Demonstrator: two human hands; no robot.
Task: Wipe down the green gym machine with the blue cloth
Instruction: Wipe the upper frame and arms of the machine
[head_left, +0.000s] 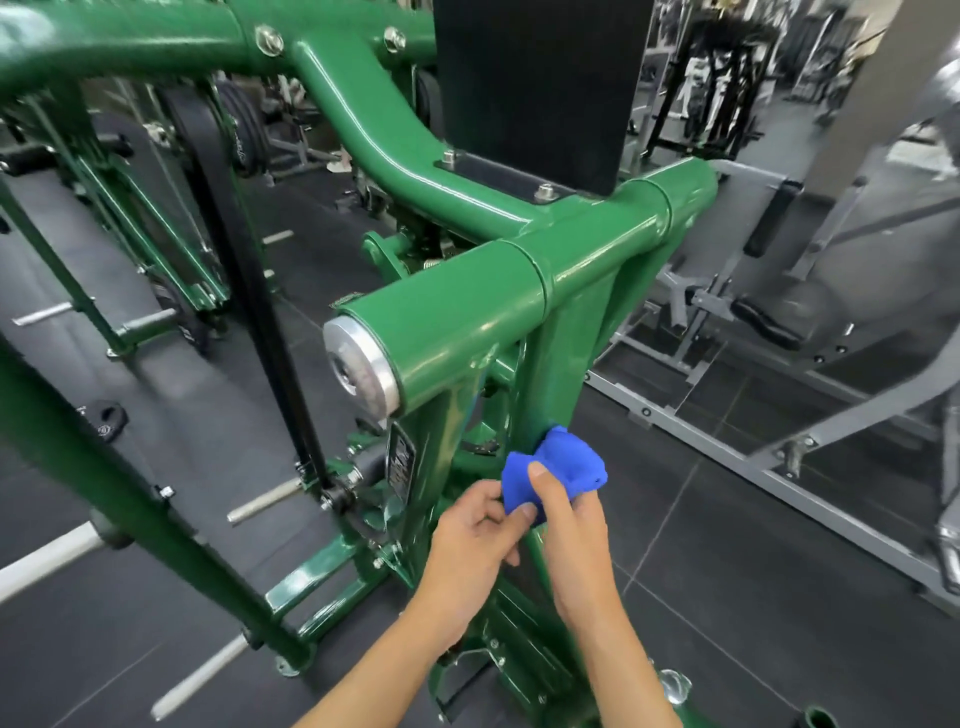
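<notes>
Now both my left hand (475, 525) and right hand (571, 525) pinch the bunched cloth (553, 475) against the machine's (566, 358) upright post.

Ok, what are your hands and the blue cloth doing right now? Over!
Left hand pinches blue cloth, right hand grips it too. Cloth bunched, up against green machine at its upright post. Nothing blocking.

Blue cloth (558, 470): bunched, crumpled, pressed against lower part of upright post (563, 364). Green gym machine (467, 306): glossy painted tube frame, silver end cap (358, 364).
</notes>
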